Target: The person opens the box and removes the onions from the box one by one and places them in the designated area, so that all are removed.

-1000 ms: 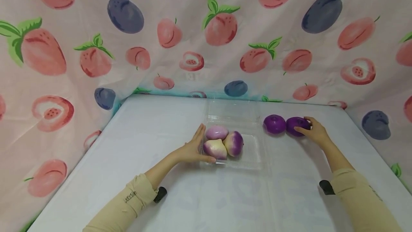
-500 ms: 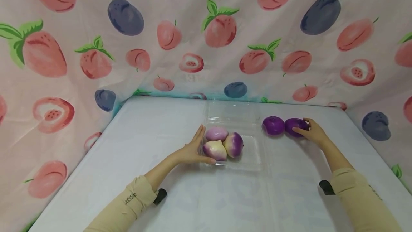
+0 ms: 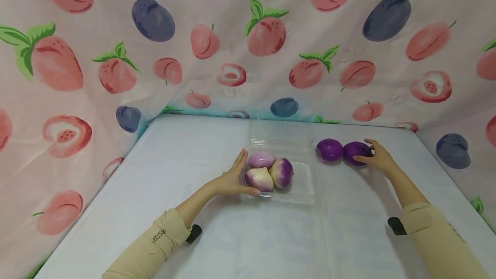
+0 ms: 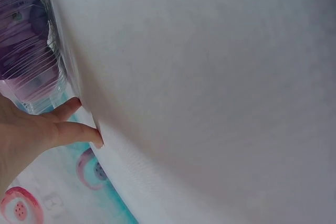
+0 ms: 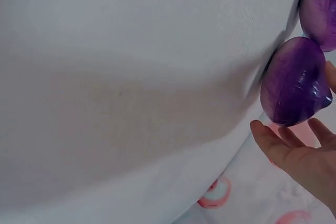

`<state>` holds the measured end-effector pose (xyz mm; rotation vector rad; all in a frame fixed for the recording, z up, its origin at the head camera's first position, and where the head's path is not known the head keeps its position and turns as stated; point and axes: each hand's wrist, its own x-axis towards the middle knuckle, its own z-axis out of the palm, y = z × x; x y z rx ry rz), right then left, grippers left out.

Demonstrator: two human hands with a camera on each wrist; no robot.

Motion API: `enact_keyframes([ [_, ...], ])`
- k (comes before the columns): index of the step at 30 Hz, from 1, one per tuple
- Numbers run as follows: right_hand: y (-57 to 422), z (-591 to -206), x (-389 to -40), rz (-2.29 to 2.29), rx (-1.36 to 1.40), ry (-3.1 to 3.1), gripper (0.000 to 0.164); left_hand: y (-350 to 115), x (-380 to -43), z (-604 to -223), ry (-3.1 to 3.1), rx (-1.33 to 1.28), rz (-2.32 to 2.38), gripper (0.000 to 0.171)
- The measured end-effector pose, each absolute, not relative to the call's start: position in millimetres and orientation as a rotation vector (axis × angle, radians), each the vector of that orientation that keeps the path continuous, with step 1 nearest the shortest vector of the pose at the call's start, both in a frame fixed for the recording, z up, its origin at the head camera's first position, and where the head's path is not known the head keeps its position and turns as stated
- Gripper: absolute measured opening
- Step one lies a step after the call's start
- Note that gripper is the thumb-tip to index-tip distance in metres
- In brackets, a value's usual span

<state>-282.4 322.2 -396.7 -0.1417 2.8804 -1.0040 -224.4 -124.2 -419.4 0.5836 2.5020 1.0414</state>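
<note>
My left hand (image 3: pixel 231 182) rests against the left end of a clear plastic clamshell box (image 3: pixel 304 184), thumb along the front rim and fingers stretched at the side. Inside the box's left part lie three purple-and-cream onions: a pale one (image 3: pixel 261 159), a cream-tipped one (image 3: pixel 258 179) and a darker one (image 3: pixel 282 173). Right of the box, two deep-purple onions sit side by side, the left one (image 3: pixel 329 150) close against the right one (image 3: pixel 354 153). My right hand (image 3: pixel 380 158) is spread loosely around that right onion; in the right wrist view, gaps show between the fingers (image 5: pixel 270 140) and its skin.
The box's transparent lid (image 3: pixel 280 132) lies folded back behind it. A white cloth-covered table (image 3: pixel 186 150) extends to a fruit-printed curtain (image 3: pixel 232 33) at the back and sides. Dark wrist-camera pieces (image 3: pixel 194 234) show below the sleeves.
The right onion has shifted slightly left, along with its neighbour. My right fingers now stand a little more spread from it. My left hand has stayed at the box.
</note>
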Motion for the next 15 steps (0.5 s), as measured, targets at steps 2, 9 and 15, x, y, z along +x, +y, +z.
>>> enact_keyframes([
  [2, 323, -396, -282, -0.982, -0.143, 2.910, 0.079, -124, -225, -420, 2.500, 0.584, 1.043, 0.131],
  [9, 320, -397, -279, -1.013, -0.175, 3.041, 0.064, -123, -222, -419, 2.495, 0.579, 1.054, 0.129],
  [15, 310, -393, -274, -1.141, -0.217, 3.210, 0.046, -123, -223, -417, 2.505, 0.581, 1.040, 0.129],
])
